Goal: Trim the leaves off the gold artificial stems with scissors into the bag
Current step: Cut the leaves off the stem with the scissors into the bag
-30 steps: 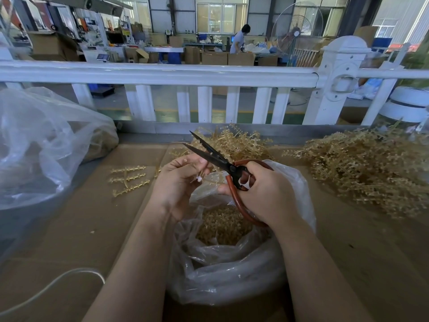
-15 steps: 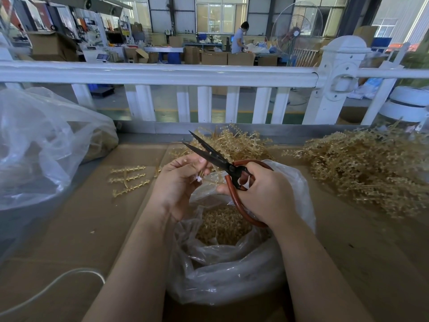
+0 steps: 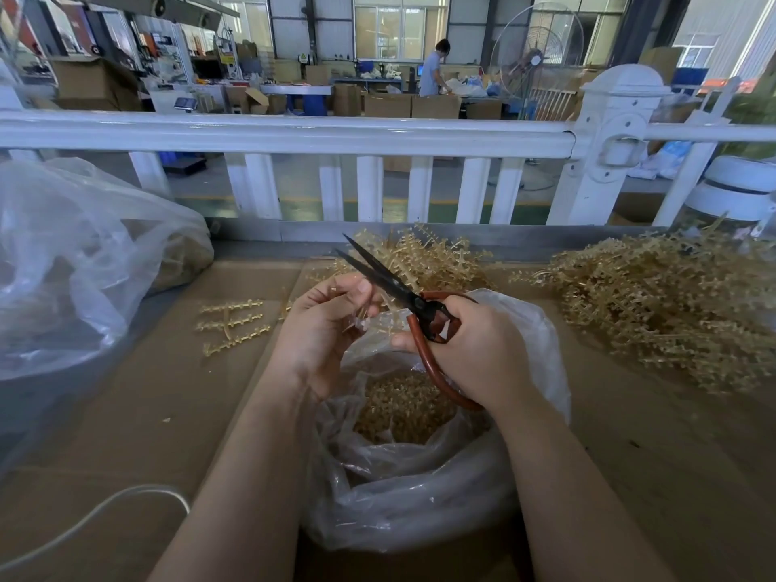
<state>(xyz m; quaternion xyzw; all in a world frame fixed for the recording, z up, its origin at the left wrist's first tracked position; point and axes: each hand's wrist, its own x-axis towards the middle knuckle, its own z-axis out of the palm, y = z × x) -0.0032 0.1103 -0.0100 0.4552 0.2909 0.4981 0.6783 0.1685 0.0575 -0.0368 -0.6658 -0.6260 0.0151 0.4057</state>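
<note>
Scissors (image 3: pixel 390 283) gripped by right hand (image 3: pixel 483 354), blades parted.

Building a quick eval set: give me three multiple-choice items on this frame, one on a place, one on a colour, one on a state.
1. Where does the big heap of gold stems lie?
A. right of the open bag
B. inside the bag
C. on the fence rail

2. What colour are the scissors' handles?
A. blue
B. reddish brown
C. white

3. How do the scissor blades stand?
A. shut tight
B. parted
C. hidden in the bag

Answers:
1 A, the heap sits on the cardboard to the right.
2 B, the loops in the right hand are reddish brown.
3 B, a gap shows between the two tips, near the left hand.
</note>
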